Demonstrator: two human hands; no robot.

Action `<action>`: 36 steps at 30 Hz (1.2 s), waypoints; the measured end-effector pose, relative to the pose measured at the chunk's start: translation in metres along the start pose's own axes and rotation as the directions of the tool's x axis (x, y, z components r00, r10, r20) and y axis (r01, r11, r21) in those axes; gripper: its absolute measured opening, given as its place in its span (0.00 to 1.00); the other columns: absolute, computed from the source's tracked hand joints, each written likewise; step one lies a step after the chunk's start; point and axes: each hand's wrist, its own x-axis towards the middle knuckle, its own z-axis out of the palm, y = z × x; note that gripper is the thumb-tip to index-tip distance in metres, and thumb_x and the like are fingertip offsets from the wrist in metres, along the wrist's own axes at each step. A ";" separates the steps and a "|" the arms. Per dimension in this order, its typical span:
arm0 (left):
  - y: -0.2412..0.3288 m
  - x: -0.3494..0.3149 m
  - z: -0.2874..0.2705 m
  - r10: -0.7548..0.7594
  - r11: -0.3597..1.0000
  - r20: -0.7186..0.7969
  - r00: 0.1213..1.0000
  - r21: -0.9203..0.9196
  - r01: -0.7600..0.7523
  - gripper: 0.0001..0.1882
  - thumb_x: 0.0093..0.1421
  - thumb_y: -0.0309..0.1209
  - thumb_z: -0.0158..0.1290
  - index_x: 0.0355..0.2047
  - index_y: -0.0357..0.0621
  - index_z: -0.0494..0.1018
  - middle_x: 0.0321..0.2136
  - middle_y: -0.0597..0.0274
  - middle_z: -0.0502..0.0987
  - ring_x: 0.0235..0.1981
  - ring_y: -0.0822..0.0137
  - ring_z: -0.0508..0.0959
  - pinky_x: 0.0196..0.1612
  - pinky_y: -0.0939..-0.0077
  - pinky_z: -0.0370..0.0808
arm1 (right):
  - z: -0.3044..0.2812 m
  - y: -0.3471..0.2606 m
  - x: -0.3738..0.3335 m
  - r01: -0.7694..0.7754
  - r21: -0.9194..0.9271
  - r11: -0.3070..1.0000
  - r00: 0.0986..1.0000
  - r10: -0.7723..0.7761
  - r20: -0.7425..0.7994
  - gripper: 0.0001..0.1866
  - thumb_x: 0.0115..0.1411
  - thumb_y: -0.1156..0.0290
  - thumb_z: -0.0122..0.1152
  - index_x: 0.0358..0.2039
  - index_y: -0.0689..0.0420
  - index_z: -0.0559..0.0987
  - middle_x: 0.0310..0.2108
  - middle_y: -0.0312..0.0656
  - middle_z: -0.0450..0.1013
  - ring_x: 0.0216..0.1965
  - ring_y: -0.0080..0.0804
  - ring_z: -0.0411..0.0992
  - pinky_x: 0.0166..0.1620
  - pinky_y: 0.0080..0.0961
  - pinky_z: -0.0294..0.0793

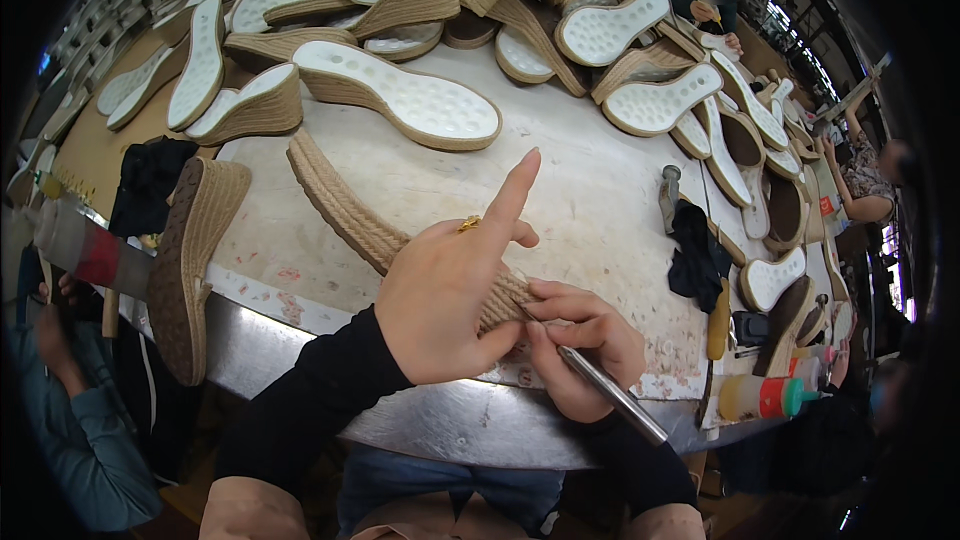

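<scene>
My left hand is wrapped over the heel part of a rope-covered wedge sole, its index finger stretched out past the sole. The front of the sole slants away to the far left, with its braided side showing. In my right hand is a slim tool with a round metal handle, pinched between thumb and fingers. Its thin dark tip meets the braided rope close to my left thumb. Whether the tip is a blade or a point, I cannot tell. Part of the sole is hidden beneath my left hand.
A heap of wedge soles fills the table's far side. Another wedge sole stands at the left edge beside a bottle. To the right lie a black cloth, a yellow handle and a glue bottle. People sit around the table.
</scene>
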 end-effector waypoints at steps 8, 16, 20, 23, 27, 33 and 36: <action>-0.003 0.003 0.001 0.028 1.000 -0.017 0.999 0.005 -0.028 0.62 0.39 0.27 0.60 0.72 0.39 0.37 0.44 0.50 0.78 0.35 0.55 0.81 0.44 0.67 0.76 | 0.002 0.002 0.004 0.020 -0.059 0.998 1.000 -0.020 0.014 0.15 0.52 0.89 0.66 0.28 0.60 0.68 0.35 0.54 0.78 0.48 0.51 0.78 0.50 0.40 0.78; -0.003 0.003 0.000 0.019 1.000 -0.009 1.000 0.003 -0.019 0.62 0.39 0.27 0.62 0.72 0.39 0.37 0.44 0.50 0.78 0.36 0.55 0.81 0.44 0.67 0.76 | 0.006 -0.002 0.003 -0.197 0.151 0.969 0.976 0.208 -0.065 0.12 0.54 0.88 0.64 0.28 0.61 0.69 0.34 0.50 0.76 0.46 0.44 0.77 0.54 0.40 0.75; -0.002 0.003 -0.001 0.004 1.000 0.003 1.000 0.013 -0.004 0.63 0.40 0.28 0.64 0.72 0.38 0.37 0.44 0.51 0.78 0.36 0.55 0.81 0.44 0.67 0.76 | 0.008 -0.004 0.006 -0.319 0.338 0.885 0.920 0.375 -0.113 0.11 0.55 0.87 0.63 0.26 0.62 0.70 0.34 0.49 0.76 0.45 0.39 0.77 0.51 0.34 0.75; -0.002 0.003 0.000 0.017 1.000 -0.004 1.000 0.014 -0.017 0.63 0.41 0.28 0.65 0.72 0.37 0.37 0.44 0.51 0.78 0.36 0.55 0.81 0.45 0.67 0.75 | 0.005 -0.002 0.009 -0.369 0.408 0.835 0.892 0.441 -0.095 0.09 0.55 0.87 0.63 0.27 0.62 0.71 0.34 0.49 0.76 0.44 0.36 0.77 0.47 0.29 0.76; 0.000 0.003 -0.001 0.029 0.999 -0.001 1.000 0.018 -0.029 0.62 0.42 0.28 0.66 0.71 0.37 0.38 0.40 0.53 0.78 0.35 0.55 0.80 0.44 0.67 0.74 | 0.000 -0.001 0.015 -0.425 0.438 0.792 0.862 0.502 -0.071 0.08 0.55 0.85 0.65 0.29 0.62 0.72 0.33 0.47 0.77 0.39 0.31 0.77 0.43 0.24 0.77; 0.002 0.003 -0.002 -0.019 1.000 0.040 0.999 0.001 0.019 0.61 0.43 0.27 0.66 0.71 0.35 0.38 0.29 0.56 0.78 0.34 0.54 0.79 0.43 0.66 0.73 | -0.003 -0.004 0.023 -0.498 0.402 0.768 0.820 0.568 -0.069 0.10 0.54 0.83 0.68 0.32 0.63 0.73 0.30 0.42 0.77 0.30 0.20 0.75 0.34 0.16 0.75; 0.002 0.004 -0.003 -0.033 0.999 0.041 0.999 -0.002 0.033 0.62 0.43 0.27 0.66 0.71 0.35 0.37 0.28 0.56 0.78 0.34 0.54 0.79 0.43 0.67 0.73 | -0.002 0.003 0.024 -0.469 0.506 0.724 0.813 0.578 -0.072 0.12 0.54 0.83 0.68 0.35 0.63 0.72 0.30 0.42 0.77 0.30 0.18 0.75 0.34 0.14 0.75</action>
